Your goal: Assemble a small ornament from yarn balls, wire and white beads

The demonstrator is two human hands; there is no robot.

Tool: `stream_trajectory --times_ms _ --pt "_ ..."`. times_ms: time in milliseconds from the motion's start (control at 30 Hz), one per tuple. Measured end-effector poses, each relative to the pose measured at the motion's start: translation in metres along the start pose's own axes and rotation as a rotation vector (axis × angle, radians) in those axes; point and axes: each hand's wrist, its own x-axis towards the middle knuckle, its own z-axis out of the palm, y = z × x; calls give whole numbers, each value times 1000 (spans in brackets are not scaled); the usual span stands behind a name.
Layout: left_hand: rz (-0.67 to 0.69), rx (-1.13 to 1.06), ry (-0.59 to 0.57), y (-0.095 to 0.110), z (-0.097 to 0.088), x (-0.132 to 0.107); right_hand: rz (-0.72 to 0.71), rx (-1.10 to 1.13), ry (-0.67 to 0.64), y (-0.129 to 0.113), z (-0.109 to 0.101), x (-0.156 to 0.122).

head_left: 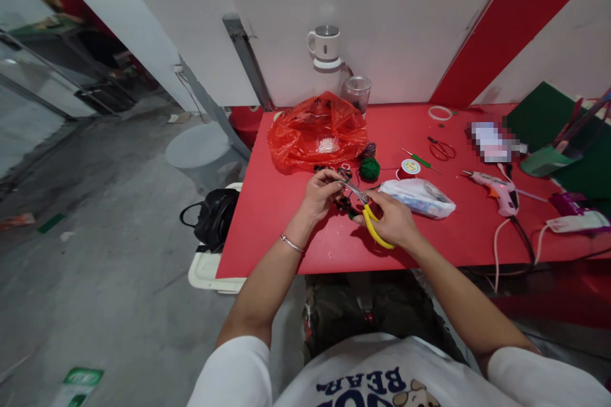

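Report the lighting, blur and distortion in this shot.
Head view: soft, even light; a faint shadow on the red table under the right hand and its yellow scissors; wide-angle bend tilts the wall edges; a pixelated patch masks something; the small piece pinched in the left hand is too small to resolve.

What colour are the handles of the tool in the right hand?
Yellow: the handles of the tool show best in the head view.

A red bag (pixel 315 130) sits by the wall, mug (pixel 324 44) behind; green yarn (pixel 369 169) beside it; glue gun (pixel 496 187) lies rightward; a handbag (pixel 214 216) rests off the table's (pixel 286 235) left edge.
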Motion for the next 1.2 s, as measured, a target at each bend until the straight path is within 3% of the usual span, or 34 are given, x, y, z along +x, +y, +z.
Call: stream_trajectory --times_ms 367,600,900,1200 --pt "-6 11 26 -6 -3 2 -40 111 21 5 4 -1" --pt "5 15 8 -8 -2 2 -6 -20 22 1 1 -1" --pt "-13 13 25 -7 0 3 -23 57 24 4 3 -1" --pt "-17 -27 18 -6 3 1 7 -35 18 -4 0 0"
